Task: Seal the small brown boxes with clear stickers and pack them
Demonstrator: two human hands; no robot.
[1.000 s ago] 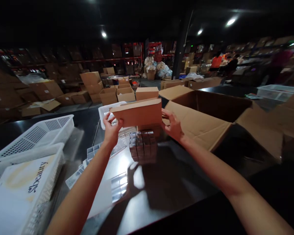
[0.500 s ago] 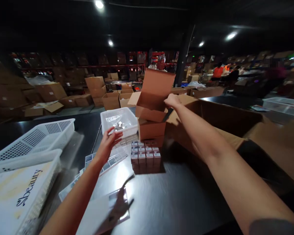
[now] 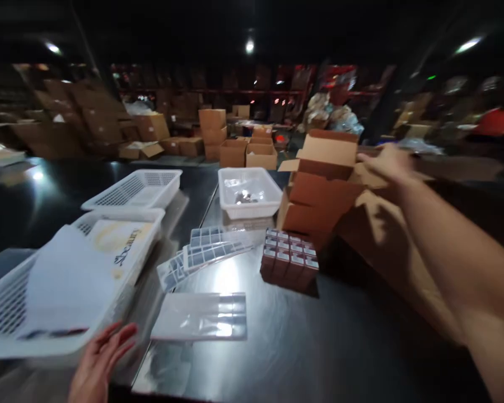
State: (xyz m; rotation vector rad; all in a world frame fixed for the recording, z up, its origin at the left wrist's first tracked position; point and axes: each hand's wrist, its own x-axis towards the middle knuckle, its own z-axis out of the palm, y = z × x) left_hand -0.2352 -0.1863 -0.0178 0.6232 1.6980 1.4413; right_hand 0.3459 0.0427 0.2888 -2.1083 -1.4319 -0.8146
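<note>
My left hand (image 3: 96,364) lies open beside the basket (image 3: 8,313) (bag (image 3: 117,246) reads "Sbeauty"); my right hand (image 3: 386,165), fingers spread, touches the open carton (image 3: 325,168)

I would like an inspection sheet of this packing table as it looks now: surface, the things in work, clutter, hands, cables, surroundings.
Surface: dark glossy table, reflecting the ceiling lights.
Things in work: small open cardboard box, flap up, on top of a stack of closed ones; block of small maroon cartons in front of it.
Clutter: clear plastic bags; label sheets; white basket with small items; near basket holding white printed bags.
Hands: right hand at the open box, blurred; left hand open, low by the near basket's rim.
Cables: nothing seen.
Surroundings: dim warehouse, many cardboard boxes, racks, a person in orange far right.
</note>
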